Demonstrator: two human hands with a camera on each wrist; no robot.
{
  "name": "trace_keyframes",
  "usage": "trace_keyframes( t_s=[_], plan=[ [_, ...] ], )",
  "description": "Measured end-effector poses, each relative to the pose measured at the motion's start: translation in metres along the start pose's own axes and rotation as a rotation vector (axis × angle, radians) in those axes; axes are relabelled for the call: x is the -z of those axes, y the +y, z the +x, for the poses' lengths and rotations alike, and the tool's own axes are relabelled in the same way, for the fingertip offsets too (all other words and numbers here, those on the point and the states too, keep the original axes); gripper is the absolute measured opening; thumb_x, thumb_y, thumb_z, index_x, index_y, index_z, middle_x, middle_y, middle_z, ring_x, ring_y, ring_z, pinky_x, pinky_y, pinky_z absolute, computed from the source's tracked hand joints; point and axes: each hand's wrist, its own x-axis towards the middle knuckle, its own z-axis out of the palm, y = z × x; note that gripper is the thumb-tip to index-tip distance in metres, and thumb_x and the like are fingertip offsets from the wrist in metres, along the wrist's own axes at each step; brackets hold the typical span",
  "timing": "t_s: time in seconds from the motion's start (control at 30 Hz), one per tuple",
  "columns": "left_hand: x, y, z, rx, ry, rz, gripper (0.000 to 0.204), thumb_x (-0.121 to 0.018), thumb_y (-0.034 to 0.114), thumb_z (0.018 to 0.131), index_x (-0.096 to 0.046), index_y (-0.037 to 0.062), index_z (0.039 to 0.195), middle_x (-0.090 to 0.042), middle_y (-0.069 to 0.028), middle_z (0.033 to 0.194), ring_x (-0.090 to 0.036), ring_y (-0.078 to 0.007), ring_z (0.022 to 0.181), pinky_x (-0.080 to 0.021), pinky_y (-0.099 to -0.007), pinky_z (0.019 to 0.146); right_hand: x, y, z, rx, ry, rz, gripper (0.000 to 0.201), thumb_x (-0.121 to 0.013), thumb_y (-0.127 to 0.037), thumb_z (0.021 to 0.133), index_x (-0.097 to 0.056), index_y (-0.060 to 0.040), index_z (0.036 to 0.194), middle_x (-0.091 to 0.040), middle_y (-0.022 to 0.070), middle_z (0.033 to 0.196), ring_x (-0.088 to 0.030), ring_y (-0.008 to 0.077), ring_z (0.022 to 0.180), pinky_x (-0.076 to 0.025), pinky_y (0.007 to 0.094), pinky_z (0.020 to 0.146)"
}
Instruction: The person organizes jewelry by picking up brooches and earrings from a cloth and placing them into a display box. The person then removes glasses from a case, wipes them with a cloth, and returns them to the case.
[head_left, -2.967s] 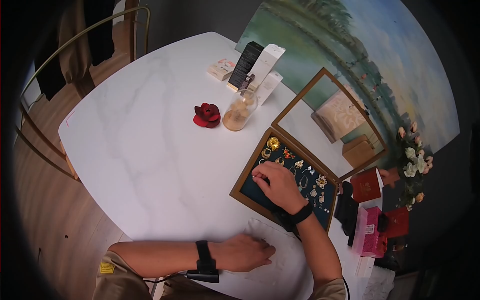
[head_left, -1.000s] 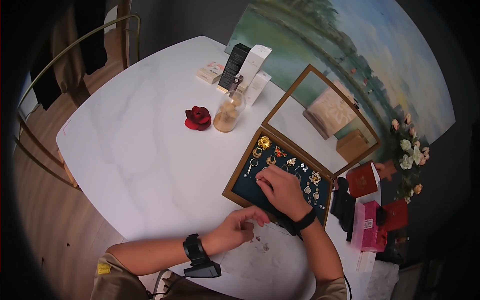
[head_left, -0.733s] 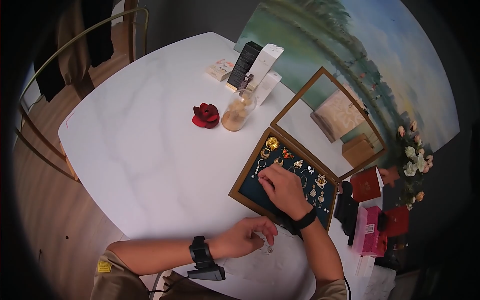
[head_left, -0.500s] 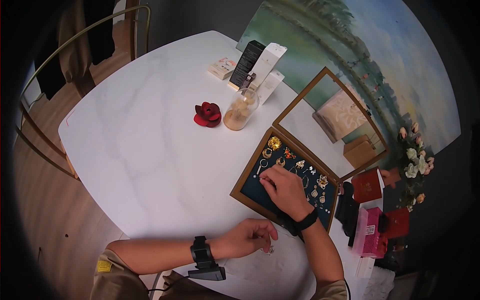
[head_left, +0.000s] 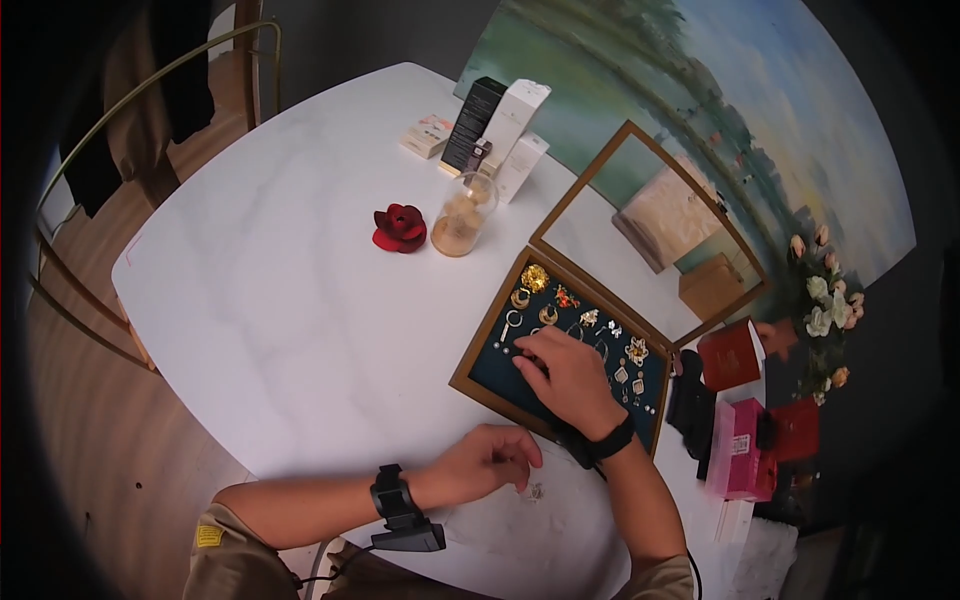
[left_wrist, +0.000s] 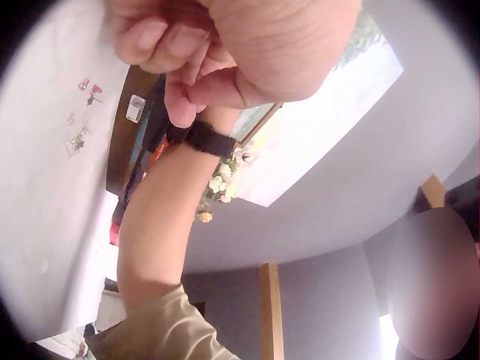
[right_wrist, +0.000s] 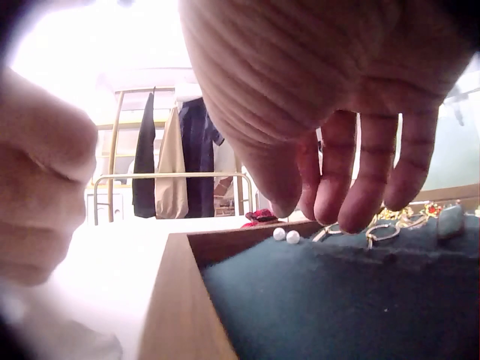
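In the head view my right hand [head_left: 572, 378] hovers over the jewelry box [head_left: 487, 400], with nothing visible in its loosely bent fingers. Two pearl stud earrings [right_wrist: 286, 235] sit side by side in the dark lining, just beyond its fingertips in the right wrist view. Beside them lies a ring-shaped earring with a hanging bar [head_left: 509, 325]. My left hand [head_left: 482, 464] is raised in front of the box, fingers loosely curled and no object visible in them. Below it, small sparkling earrings [left_wrist: 79, 139] lie on the white tabletop.
The box's mirrored lid [head_left: 579, 193] stands raised behind it. A red flower [head_left: 400, 229], a glass dome [head_left: 463, 215] and several cartons [head_left: 515, 112] stand farther back. To the right are a red booklet [head_left: 730, 357], a pink box [head_left: 743, 450] and artificial flowers [head_left: 820, 310].
My right fingers have let go of a pearl stud, which now sits beside the other one in the lining. My left hand has lifted from the tabletop since the earliest frame, uncovering the small earrings.
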Motion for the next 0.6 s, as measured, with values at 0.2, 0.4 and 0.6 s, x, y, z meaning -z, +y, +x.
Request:
trace_keyframes(
  t_s=[0.2, 0.4, 0.6],
  plan=[
    [0.006, -0.004, 0.002, -0.079, 0.112, 0.006, 0.014, -0.057, -0.004, 0.091, -0.064, 0.0014, 0.103, -0.069, -0.0028, 0.082, -0.063, -0.0066, 0.075, -0.046, -0.0255, 0.064, 0.042, -0.016, -0.056, -0.111, 0.085, 0.271, 0.023, -0.076, -0.003, 0.090, -0.072, 0.0004, 0.112, -0.068, 0.0120, 0.092, -0.071, 0.0212, 0.076, -0.056, 0.0294, 0.067],
    [-0.004, 0.012, -0.004, -0.185, 0.181, 0.704, 0.016, -0.066, 0.004, 0.086, -0.064, 0.0040, 0.102, -0.068, -0.0057, 0.078, -0.066, -0.0173, 0.065, -0.050, -0.0330, 0.061, 0.045, -0.030, -0.129, -0.223, -0.006, 0.374, 0.020, -0.077, -0.005, 0.090, -0.073, -0.0018, 0.110, -0.069, 0.0110, 0.094, -0.073, 0.0211, 0.079, -0.057, 0.0307, 0.070],
    [-0.011, 0.008, -0.002, -0.254, 0.124, 1.030, 0.017, -0.070, 0.009, 0.085, -0.069, 0.0089, 0.102, -0.069, -0.0094, 0.085, -0.067, -0.0272, 0.068, -0.053, -0.0387, 0.063, 0.021, -0.022, -0.168, -0.279, -0.120, 0.415, 0.014, -0.074, -0.009, 0.091, -0.071, -0.0063, 0.105, -0.065, 0.0090, 0.089, -0.069, 0.0258, 0.080, -0.055, 0.0352, 0.072]
  ],
)
